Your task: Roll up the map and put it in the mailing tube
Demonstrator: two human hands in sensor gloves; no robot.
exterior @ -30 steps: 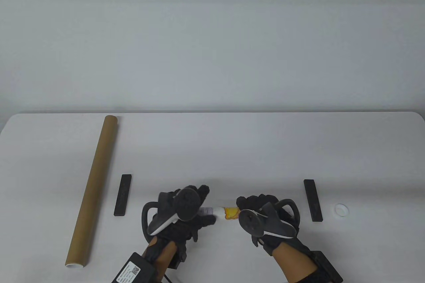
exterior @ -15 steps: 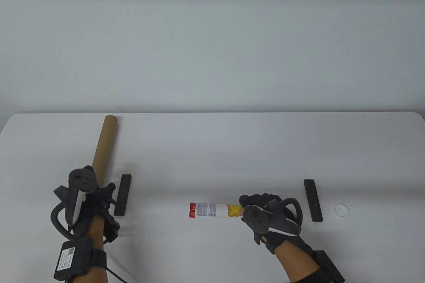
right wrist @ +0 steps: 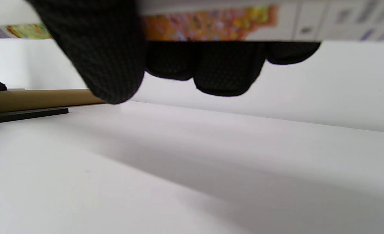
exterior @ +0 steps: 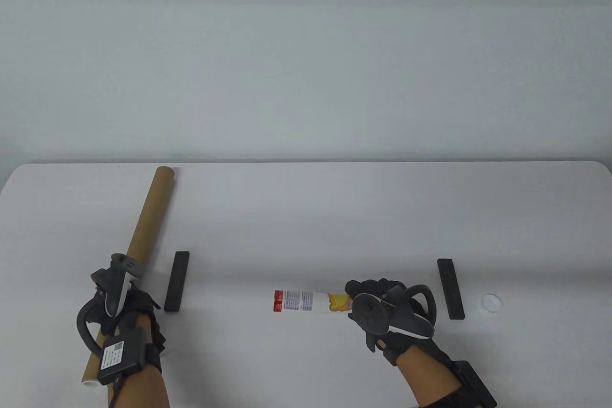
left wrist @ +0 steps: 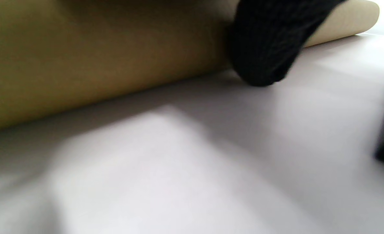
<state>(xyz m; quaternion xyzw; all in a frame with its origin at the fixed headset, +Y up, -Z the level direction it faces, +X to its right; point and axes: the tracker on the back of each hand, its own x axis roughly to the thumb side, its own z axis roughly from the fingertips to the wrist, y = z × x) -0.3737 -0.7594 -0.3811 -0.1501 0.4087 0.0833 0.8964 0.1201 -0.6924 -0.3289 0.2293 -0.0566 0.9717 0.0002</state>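
Observation:
The brown mailing tube [exterior: 148, 221] lies along the table's left side, running from near to far. My left hand [exterior: 119, 300] grips it close to its near end; in the left wrist view a gloved finger [left wrist: 266, 42] presses against the tube [left wrist: 97, 55]. My right hand [exterior: 370, 295] holds the rolled map [exterior: 299, 301] by its right end, with the roll pointing left. In the right wrist view my fingers [right wrist: 217, 71] wrap around the map [right wrist: 211, 22], which is held off the table.
One black bar weight [exterior: 176, 281] lies just right of the tube and another [exterior: 451, 288] lies right of my right hand. A white end cap [exterior: 491, 302] sits at the far right. The white table [exterior: 306, 216] stretches behind the map.
My left hand let go of the map, moved left to the tube and took hold of it. The tube has shifted slightly. My right hand still holds the map.

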